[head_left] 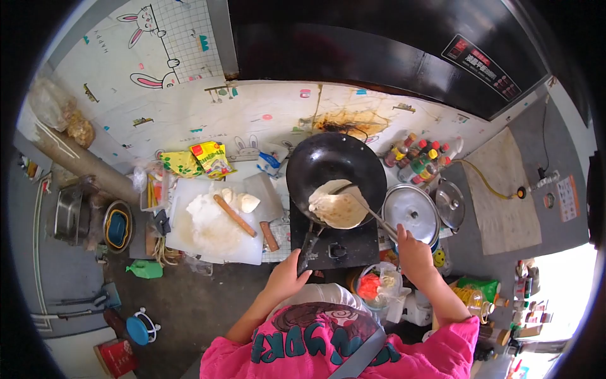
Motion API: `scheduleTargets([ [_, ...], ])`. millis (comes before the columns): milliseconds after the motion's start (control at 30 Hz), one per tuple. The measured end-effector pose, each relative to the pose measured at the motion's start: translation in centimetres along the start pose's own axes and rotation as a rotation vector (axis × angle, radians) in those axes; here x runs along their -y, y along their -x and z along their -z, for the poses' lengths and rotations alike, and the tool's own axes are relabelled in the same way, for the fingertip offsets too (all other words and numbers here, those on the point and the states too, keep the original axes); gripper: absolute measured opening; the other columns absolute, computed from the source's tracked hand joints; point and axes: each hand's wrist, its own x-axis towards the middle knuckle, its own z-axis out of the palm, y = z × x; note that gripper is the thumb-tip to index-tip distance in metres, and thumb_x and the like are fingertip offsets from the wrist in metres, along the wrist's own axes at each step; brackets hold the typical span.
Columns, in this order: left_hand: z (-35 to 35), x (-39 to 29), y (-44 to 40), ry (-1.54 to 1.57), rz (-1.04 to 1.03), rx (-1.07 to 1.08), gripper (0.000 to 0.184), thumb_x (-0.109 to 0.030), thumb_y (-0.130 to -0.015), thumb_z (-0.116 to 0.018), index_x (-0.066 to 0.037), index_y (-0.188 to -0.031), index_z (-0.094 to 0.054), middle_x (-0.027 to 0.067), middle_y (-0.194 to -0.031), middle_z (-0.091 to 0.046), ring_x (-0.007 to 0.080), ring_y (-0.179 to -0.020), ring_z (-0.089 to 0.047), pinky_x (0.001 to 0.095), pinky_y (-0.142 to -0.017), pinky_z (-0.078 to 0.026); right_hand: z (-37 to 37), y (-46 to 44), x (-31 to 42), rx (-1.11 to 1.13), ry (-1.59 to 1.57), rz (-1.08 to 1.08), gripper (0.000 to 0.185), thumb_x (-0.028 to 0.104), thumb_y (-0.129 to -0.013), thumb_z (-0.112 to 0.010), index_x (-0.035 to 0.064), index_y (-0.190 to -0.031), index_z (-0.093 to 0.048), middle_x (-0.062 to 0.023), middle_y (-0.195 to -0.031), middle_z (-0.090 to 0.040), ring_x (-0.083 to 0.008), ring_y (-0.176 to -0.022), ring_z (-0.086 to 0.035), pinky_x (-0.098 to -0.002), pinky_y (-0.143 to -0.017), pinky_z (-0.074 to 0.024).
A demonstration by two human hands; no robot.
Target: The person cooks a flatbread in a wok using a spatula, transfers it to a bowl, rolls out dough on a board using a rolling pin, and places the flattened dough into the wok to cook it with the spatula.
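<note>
My left hand is wrapped around the dark handle of a black wok, which sits on a black stove. A round, pale flatbread with light brown spots lies on the wok's near side, its near edge toward the rim. My right hand grips a long-handled metal spatula that reaches in from the right. The spatula's head is at the flatbread's upper part; whether it is over or under the bread is hard to tell.
Left of the stove, a white board carries flour, dough, a wooden rolling pin and a cleaver. To the right stand a lidded pot, another lid and several sauce bottles. A yellow hose runs behind.
</note>
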Motion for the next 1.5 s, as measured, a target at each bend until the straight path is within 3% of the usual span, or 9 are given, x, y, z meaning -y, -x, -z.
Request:
scheduleTargets([
  [300, 0.0, -0.2, 0.0, -0.009, 0.01, -0.008, 0.065, -0.026, -0.082, -0.065, 0.006, -0.131, -0.038, 0.029, -0.115, -0.055, 0.0427, -0.101, -0.057, 0.0428, -0.086, -0.046, -2.2, -1.3, -1.2, -0.187, -0.2, -0.032, 0.056, 0.004, -0.078, -0.055, -0.0045, -0.13, -0.037, -0.0164, -0.103, -0.061, -0.0295, -0.079, -0.067, -0.0349, -0.066, -0.055],
  [500, 0.1, -0.4, 0.1, 0.005, 0.021, -0.003, 0.064, -0.027, -0.082, -0.065, 0.005, -0.13, -0.038, 0.0288, -0.114, -0.056, 0.0426, -0.1, -0.057, 0.0431, -0.085, -0.047, -2.5, -1.7, 0.0, -0.106, -0.135, -0.018, 0.045, 0.006, -0.082, -0.053, -0.0028, -0.125, -0.04, -0.0181, -0.1, -0.06, -0.0321, -0.077, -0.066, -0.0376, -0.063, -0.0549],
  [733, -0.2, -0.2, 0.1, -0.006, 0.014, -0.02, 0.064, -0.027, -0.082, -0.065, 0.005, -0.131, -0.037, 0.0286, -0.113, -0.056, 0.0427, -0.098, -0.058, 0.0434, -0.083, -0.047, -0.1, -2.4, -4.5, -0.189, -0.444, -0.077, 0.038, 0.014, -0.086, -0.058, 0.0, -0.116, -0.041, -0.0237, -0.077, -0.063, -0.0433, -0.075, -0.062, -0.0507, -0.064, -0.0501],
  [1033, -0.6, 0.6, 0.2, -0.017, -0.017, -0.042, 0.065, -0.029, -0.082, -0.064, 0.005, -0.131, -0.037, 0.0289, -0.112, -0.056, 0.0427, -0.097, -0.058, 0.0438, -0.083, -0.047, 3.1, -3.8, -6.6, -0.153, -0.548, -0.09, 0.032, 0.013, -0.085, -0.059, -0.0017, -0.111, -0.05, -0.0287, -0.087, -0.062, -0.0456, -0.087, -0.06, -0.0517, -0.078, -0.0466],
  [1233, -0.4, 0.4, 0.1, -0.001, -0.045, -0.041, 0.064, -0.028, -0.083, -0.064, 0.006, -0.131, -0.037, 0.0297, -0.111, -0.056, 0.0429, -0.097, -0.058, 0.0443, -0.083, -0.047, 5.2, -6.6, -9.5, -0.123, -0.345, 0.009, 0.028, 0.019, -0.087, -0.055, -0.0029, -0.104, -0.054, -0.0277, -0.09, -0.063, -0.0434, -0.089, -0.061, -0.0498, -0.077, -0.0475],
  [1267, -0.6, 0.6, 0.1, 0.004, -0.055, -0.048, 0.064, -0.028, -0.083, -0.064, 0.006, -0.13, -0.037, 0.0298, -0.111, -0.056, 0.043, -0.097, -0.058, 0.0443, -0.083, -0.047, 6.9, -7.2, -9.2, -0.013, -0.305, -0.053, 0.026, 0.02, -0.087, -0.053, -0.0007, -0.1, -0.059, -0.0257, -0.094, -0.063, -0.0404, -0.094, -0.06, -0.048, -0.082, -0.0464],
  [1500, -0.6, 0.8, 0.3, 0.048, -0.074, -0.068, 0.064, -0.027, -0.082, -0.064, 0.007, -0.13, -0.037, 0.0298, -0.11, -0.056, 0.0432, -0.097, -0.058, 0.0442, -0.083, -0.046, 10.7, -9.3, -7.9, 0.093, -0.184, 0.007, 0.027, 0.021, -0.086, -0.053, -0.0021, -0.098, -0.06, -0.0266, -0.093, -0.063, -0.0417, -0.09, -0.061, -0.0474, -0.079, -0.0477],
])
